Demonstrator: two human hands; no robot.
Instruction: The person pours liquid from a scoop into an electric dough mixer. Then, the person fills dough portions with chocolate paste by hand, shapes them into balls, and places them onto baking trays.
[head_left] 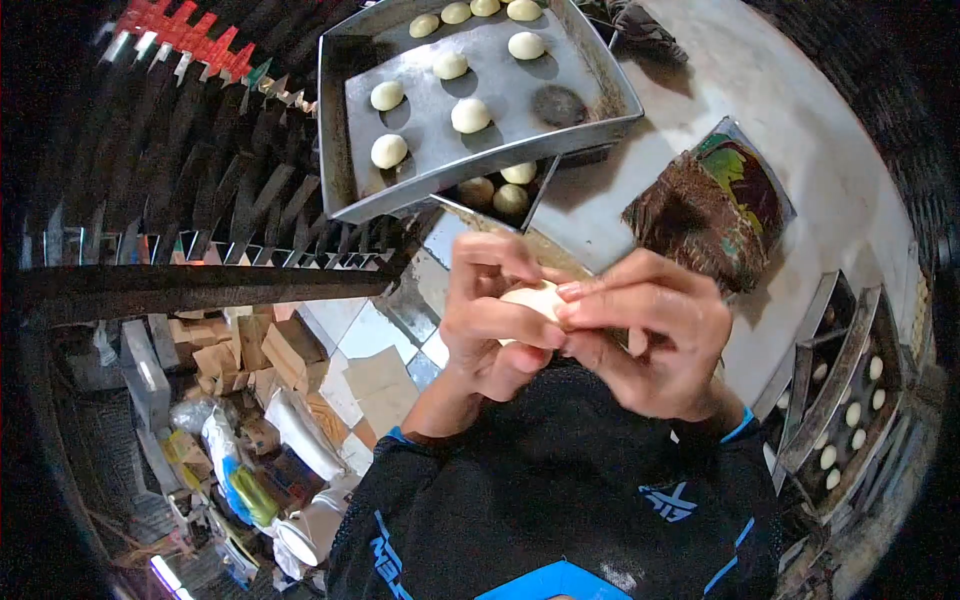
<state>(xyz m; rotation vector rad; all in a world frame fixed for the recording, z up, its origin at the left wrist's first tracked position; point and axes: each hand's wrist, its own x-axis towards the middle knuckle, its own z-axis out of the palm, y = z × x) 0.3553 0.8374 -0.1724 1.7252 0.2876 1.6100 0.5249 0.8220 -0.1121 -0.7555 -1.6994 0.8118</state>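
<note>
Close to my chest, my left hand (495,310) curls its fingers around a pale dough ball (537,298). My right hand (645,325) pinches the same dough from the right with thumb and fingertips, so both hands touch it. Part of the dough is hidden behind my fingers. Just beyond my hands is a metal tray (480,165) bearing several round dough balls set apart. Beneath its near edge, more dough balls (511,200) show in a darker tray.
A brown furry-looking cloth with a colourful patch (710,215) lies on the pale table (800,120). Metal trays (835,400) with several small dough balls stand at the right. Cardboard boxes (290,350) and bags (300,435) clutter the floor at lower left.
</note>
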